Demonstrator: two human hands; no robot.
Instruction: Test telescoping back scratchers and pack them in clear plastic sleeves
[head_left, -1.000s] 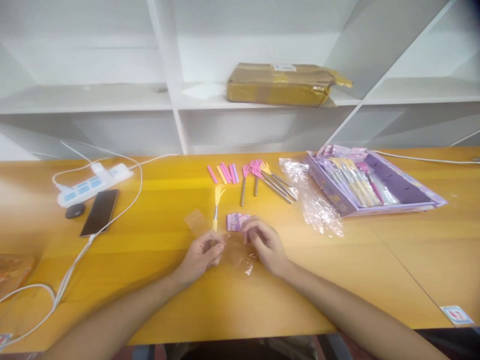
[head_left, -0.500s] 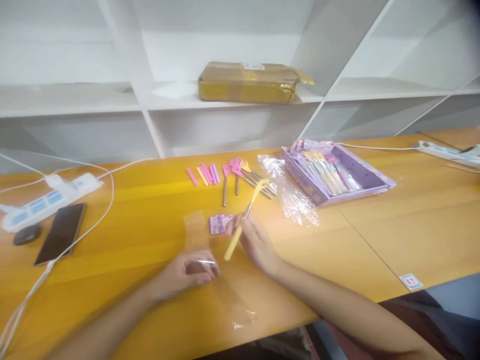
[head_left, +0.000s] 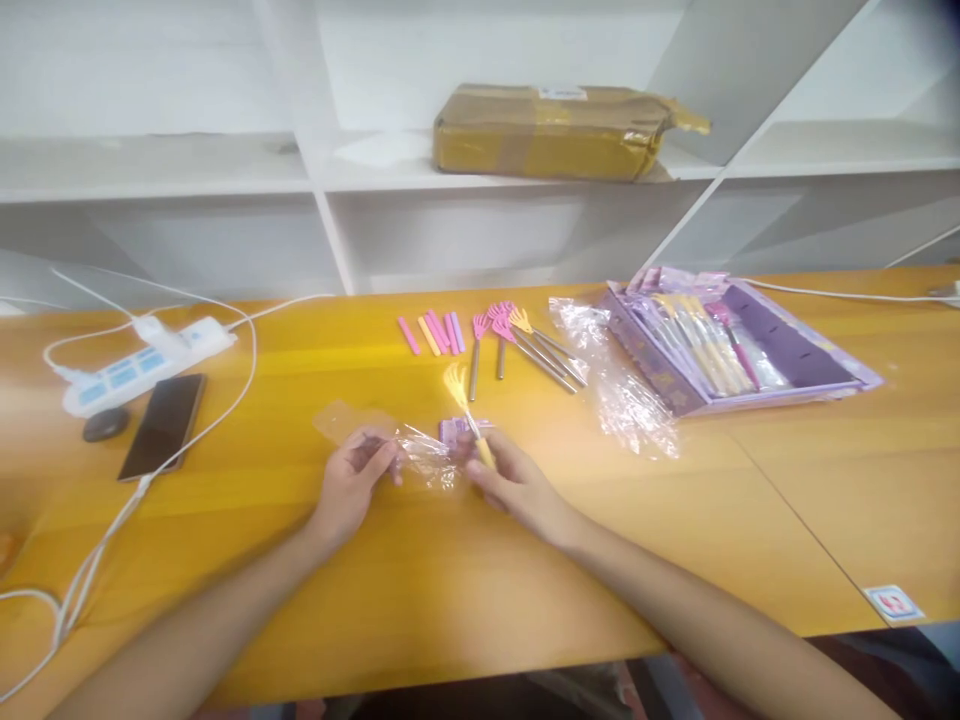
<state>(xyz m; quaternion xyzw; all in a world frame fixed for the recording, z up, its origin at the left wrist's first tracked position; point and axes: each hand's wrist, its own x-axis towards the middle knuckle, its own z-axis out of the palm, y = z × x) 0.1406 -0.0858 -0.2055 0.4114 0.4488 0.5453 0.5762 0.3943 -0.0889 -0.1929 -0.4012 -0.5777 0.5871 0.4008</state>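
Observation:
My right hand (head_left: 517,483) is closed on the handle of a yellow back scratcher (head_left: 456,385), its claw end pointing up and away. Pinched in my left hand (head_left: 358,480) is a clear plastic bag (head_left: 427,450), which stretches across toward the right hand. Just behind the right fingers lies a small stack of purple printed cards (head_left: 451,430). Farther back are several pink and yellow back scratchers with metal rods (head_left: 536,358). Left of them lie several pink, yellow and purple handle sleeves (head_left: 435,331).
A purple box (head_left: 817,350) of bagged back scratchers stands at right, with crumpled clear wrappers (head_left: 634,405) beside it. At left are a power strip (head_left: 150,362), a phone (head_left: 163,425), a black mouse (head_left: 105,424) and white cables. A taped carton (head_left: 547,135) sits on the shelf.
The right hand has turned the back scratcher so its claw end points up and slightly left. My left hand has raised the bag and swung it toward the right hand. The view has shifted.

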